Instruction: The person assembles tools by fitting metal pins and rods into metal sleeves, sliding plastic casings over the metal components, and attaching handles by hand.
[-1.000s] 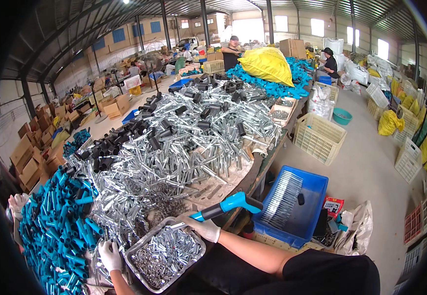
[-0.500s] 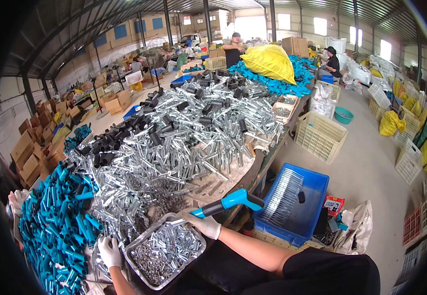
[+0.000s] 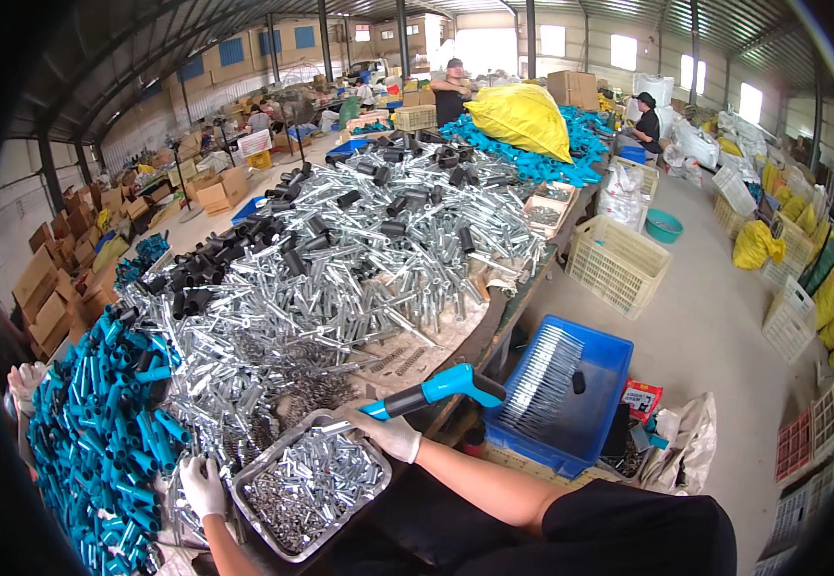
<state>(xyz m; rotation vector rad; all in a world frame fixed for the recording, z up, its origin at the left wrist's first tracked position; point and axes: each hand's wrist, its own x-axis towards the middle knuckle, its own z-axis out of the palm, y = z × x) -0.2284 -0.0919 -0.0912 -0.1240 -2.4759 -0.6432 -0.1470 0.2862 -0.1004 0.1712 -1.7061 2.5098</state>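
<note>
My right hand (image 3: pixel 390 434), in a white glove, grips the metal end of a blue-and-black handled tool (image 3: pixel 426 393). Its angled handle points away to the right, and its bare metal end lies over a metal tray (image 3: pixel 381 488) of small pins and fasteners. Just left of the tray is my gloved left hand (image 3: pixel 203 488), fingers curled down among small metal parts; whatever they pinch is hidden. A heap of blue plastic tubes (image 3: pixel 90 432) lies beside that hand. Dark springs (image 3: pixel 316 392) are piled beyond the tray.
Metal tubes (image 3: pixel 340 259) cover the table, with black sleeves among them. To the right sits a blue bin (image 3: pixel 590 413) holding rows of metal rods. Another person's gloved hand (image 3: pixel 25 382) shows at the far left. A cream crate (image 3: pixel 618 264) stands on the floor.
The scene has shifted slightly left in view. Both hands keep nearly the same places beside the tray, and the right one still holds the handled tool.
</note>
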